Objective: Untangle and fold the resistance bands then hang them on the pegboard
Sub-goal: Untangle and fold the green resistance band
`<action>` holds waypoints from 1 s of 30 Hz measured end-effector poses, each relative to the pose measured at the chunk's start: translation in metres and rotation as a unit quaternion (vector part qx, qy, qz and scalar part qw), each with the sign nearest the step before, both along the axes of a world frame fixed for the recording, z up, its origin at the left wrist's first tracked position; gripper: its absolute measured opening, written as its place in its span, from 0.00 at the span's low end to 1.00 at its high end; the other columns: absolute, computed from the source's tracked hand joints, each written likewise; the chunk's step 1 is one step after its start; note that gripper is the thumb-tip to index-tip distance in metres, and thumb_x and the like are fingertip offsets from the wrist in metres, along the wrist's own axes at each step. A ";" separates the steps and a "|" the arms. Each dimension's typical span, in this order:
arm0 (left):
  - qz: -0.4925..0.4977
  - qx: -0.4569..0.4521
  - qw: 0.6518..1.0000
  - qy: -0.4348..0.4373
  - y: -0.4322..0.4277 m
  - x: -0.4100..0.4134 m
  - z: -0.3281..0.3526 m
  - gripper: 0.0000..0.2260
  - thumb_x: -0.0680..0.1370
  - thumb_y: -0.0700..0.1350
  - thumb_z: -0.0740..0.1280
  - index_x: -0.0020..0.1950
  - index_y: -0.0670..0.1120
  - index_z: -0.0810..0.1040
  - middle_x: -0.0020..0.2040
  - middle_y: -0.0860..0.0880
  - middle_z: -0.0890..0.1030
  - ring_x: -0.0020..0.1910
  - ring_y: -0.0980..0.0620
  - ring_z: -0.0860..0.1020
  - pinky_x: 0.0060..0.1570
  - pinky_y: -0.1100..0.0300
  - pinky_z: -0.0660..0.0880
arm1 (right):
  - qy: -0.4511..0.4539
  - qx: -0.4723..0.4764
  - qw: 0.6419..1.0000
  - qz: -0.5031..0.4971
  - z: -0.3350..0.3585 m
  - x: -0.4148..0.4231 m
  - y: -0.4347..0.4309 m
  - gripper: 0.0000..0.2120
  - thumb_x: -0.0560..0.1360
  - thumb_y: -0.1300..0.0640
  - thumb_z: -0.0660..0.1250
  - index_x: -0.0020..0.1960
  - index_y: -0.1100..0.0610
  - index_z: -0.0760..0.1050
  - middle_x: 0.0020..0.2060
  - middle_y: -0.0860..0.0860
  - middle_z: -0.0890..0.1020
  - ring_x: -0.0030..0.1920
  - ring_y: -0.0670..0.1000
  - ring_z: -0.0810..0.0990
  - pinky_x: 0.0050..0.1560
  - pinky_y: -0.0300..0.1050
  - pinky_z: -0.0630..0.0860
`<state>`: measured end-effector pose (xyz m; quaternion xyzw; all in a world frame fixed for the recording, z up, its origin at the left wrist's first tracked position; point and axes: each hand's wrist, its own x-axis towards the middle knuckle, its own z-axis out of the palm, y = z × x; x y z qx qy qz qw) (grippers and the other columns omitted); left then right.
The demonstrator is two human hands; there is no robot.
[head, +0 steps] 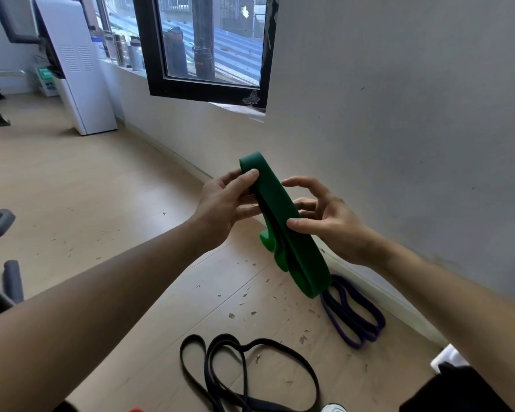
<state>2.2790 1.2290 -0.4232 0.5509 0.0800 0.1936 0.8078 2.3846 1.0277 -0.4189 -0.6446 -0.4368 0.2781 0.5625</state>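
Head view: both forearms reach forward at mid-frame. Left hand (229,200) grips the upper end of the green band (283,221), thumb laid across its top fold, fingers curled behind. Right hand (324,218) pinches the band lower down with thumb on its face; the index finger is raised clear. Green band is wide, folded into several layers, held tilted above the floor (101,188). Purple band (354,316) and black band (244,373) lie on the floor below.

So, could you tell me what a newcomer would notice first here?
The wide green band, folded over, held mid-frame by the left hand and right hand. On the wooden floor below lie a purple band near the wall and a loose black band nearer the camera.
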 end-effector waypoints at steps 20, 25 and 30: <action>-0.122 0.051 0.979 0.154 0.007 0.003 -0.017 0.18 0.82 0.53 0.66 0.68 0.45 0.77 0.60 0.40 0.84 0.54 0.43 0.85 0.46 0.54 0.84 | -0.149 -0.137 0.979 0.017 -0.010 0.015 -0.010 0.31 0.78 0.62 0.71 0.74 0.37 0.68 0.55 0.57 0.79 0.52 0.59 0.82 0.55 0.57 0.83; -0.120 0.138 0.954 0.239 0.004 0.016 -0.061 0.21 0.80 0.52 0.69 0.72 0.47 0.74 0.62 0.43 0.82 0.57 0.42 0.84 0.56 0.49 0.82 | -0.160 -0.226 0.961 0.014 -0.050 0.039 -0.018 0.32 0.78 0.60 0.71 0.73 0.33 0.67 0.56 0.52 0.79 0.53 0.54 0.83 0.55 0.55 0.84; -0.063 0.383 0.896 0.214 0.004 0.037 -0.119 0.34 0.76 0.49 0.75 0.79 0.51 0.64 0.68 0.51 0.75 0.59 0.50 0.79 0.52 0.58 0.79 | -0.171 -0.270 0.948 0.006 -0.106 0.063 -0.030 0.33 0.77 0.60 0.72 0.73 0.32 0.66 0.55 0.50 0.77 0.51 0.52 0.82 0.54 0.53 0.83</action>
